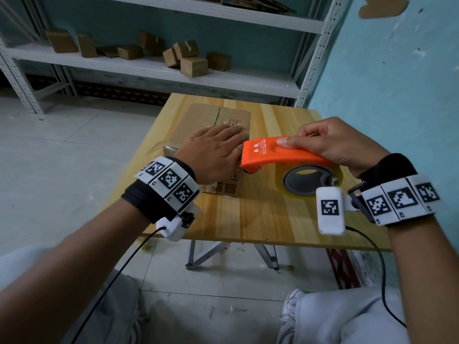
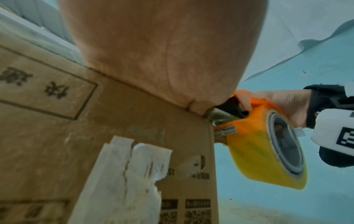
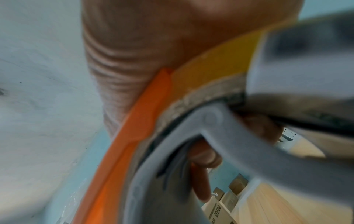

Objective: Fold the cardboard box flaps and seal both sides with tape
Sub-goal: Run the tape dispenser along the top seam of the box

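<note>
The cardboard box (image 1: pixel 218 135) lies on the wooden table (image 1: pixel 248 214), toward the table's left edge, with its top flaps folded shut. The left hand (image 1: pixel 211 155) rests palm-down on top of the box, its fingers (image 1: pixel 233 131) laid out straight and flat across the closed flaps, holding nothing; the left wrist view shows the heel of that palm pressed against the box's top edge. Just to the right of the box, the right hand (image 1: pixel 332 145) grips an orange tape dispenser (image 1: pixel 280 155), its fingers curled over the top of the curved handle and the thumb pressed on the near side. The dispenser's toothed front end sits at the box's right upper edge, touching or nearly touching the left hand's fingers. The yellowish tape roll (image 1: pixel 310 182) hangs at the rear of the dispenser, beside the box and above the table. A torn white label (image 2: pixel 124 174) clings to the box's near side.
</note>
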Demonstrator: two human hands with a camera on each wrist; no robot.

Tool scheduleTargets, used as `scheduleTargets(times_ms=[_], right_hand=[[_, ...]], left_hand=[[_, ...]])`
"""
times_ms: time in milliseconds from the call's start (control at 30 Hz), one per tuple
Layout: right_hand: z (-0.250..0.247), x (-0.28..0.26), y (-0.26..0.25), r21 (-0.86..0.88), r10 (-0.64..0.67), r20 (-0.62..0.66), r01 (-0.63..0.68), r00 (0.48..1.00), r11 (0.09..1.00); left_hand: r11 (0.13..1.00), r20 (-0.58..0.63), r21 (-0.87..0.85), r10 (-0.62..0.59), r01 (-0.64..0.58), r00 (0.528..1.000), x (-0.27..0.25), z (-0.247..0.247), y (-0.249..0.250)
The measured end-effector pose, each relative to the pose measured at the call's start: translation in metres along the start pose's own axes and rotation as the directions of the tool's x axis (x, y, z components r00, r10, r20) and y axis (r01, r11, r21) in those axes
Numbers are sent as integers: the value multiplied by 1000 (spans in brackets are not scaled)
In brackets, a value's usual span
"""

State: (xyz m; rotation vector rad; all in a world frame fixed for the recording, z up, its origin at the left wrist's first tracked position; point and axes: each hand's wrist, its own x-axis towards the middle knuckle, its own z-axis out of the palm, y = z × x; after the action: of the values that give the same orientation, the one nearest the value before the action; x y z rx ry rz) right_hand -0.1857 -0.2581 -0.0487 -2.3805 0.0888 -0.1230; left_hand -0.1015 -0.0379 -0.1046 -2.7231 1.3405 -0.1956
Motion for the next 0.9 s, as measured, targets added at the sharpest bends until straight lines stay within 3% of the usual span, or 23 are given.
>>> scheduleTargets(times_ms=[367, 567, 767, 900], right_hand=[[0, 1, 2, -5, -23, -2, 23, 1000, 1000], [0, 0, 2, -5, -23, -3, 23, 1000, 1000], [0, 0, 2, 0, -19, -4, 19, 1000, 1000], [0, -1, 2, -1, -20, -8, 20, 1000, 1000]], left_hand=[[999, -3, -22, -44, 44, 999, 1, 2, 2], [973, -111, -198, -141, 117, 984, -2, 4, 7], [900, -268, -421, -242, 113, 933, -7, -2, 7], [919, -294, -367, -258, 141, 920, -9, -1, 3]])
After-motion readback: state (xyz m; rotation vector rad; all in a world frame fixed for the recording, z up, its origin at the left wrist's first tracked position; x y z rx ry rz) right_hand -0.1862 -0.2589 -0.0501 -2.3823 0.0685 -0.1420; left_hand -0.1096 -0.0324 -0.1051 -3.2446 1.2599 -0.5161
